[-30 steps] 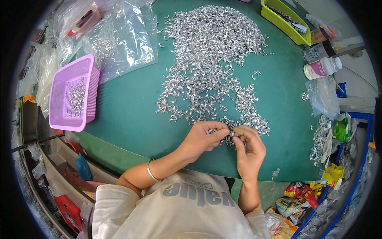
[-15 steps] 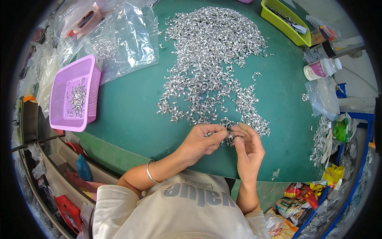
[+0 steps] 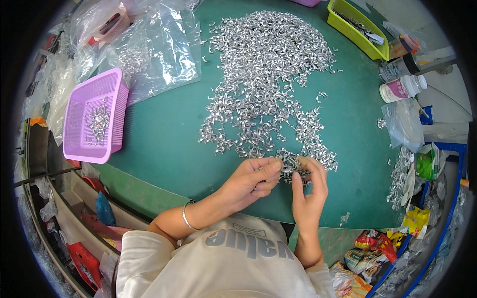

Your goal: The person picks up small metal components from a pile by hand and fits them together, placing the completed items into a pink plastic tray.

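Small curved silver metal pieces [image 3: 268,54] lie in a broad heap on the green tabletop [image 3: 166,144], trailing toward me. At the near end of the trail, my left hand [image 3: 253,179] is closed, thumb and forefinger pinched together. Its curled fingers hide whatever they may hold. Just right of it, my right hand [image 3: 312,191] is partly open at a small cluster of metal pieces [image 3: 288,166]. Its thumb and bent fingers stand apart, with pieces showing between them.
Left stands a lilac plastic basket [image 3: 119,119] with some metal pieces inside, near clear plastic bags [image 3: 169,54]. A yellow-green basket [image 3: 348,31], a white bottle [image 3: 403,88] and more loose pieces [image 3: 400,179] line the right side.
My hands have drawn slightly apart at the fingertips. The right fingers have come down and bent toward the cluster, while the left hand has shifted slightly toward me.
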The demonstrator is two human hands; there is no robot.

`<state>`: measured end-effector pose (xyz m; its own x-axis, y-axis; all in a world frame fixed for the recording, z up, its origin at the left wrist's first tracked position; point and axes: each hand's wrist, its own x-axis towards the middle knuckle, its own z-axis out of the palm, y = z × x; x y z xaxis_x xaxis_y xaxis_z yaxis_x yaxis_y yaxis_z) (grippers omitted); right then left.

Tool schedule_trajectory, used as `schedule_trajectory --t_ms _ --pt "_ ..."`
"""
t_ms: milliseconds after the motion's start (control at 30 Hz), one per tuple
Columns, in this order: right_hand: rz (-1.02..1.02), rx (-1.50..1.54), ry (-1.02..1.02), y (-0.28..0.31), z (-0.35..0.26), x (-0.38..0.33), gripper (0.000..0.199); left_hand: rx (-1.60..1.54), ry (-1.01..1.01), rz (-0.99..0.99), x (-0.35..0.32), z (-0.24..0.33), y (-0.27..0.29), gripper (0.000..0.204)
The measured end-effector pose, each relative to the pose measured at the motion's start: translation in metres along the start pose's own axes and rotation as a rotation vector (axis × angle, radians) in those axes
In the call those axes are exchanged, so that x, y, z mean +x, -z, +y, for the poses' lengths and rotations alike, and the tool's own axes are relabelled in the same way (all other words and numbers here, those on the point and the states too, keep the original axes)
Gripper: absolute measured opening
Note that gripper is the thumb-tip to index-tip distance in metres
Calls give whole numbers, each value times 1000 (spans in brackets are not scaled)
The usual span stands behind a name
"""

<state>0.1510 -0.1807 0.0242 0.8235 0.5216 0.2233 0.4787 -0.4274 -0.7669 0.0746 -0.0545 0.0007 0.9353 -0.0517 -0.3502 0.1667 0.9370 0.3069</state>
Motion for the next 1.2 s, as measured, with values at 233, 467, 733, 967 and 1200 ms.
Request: schedule_trajectory --t_ms 233,467,733,967,1200 --pt "-208 776 -346 5 3 -8 15 84 6 67 -6 -2 -8 14" --pt "-247 1193 -580 5 0 -14 14 625 -274 278 -19 1 -24 10" --pt "-279 1374 -628 -1 2 -25 16 811 -425 240 -24 2 -31 7" --pt "-306 1506 -764 1 -5 -22 15 821 -454 224 -26 0 -28 5" --pt "7 716 -158 1 -11 -26 15 514 -86 171 -28 6 -24 10"
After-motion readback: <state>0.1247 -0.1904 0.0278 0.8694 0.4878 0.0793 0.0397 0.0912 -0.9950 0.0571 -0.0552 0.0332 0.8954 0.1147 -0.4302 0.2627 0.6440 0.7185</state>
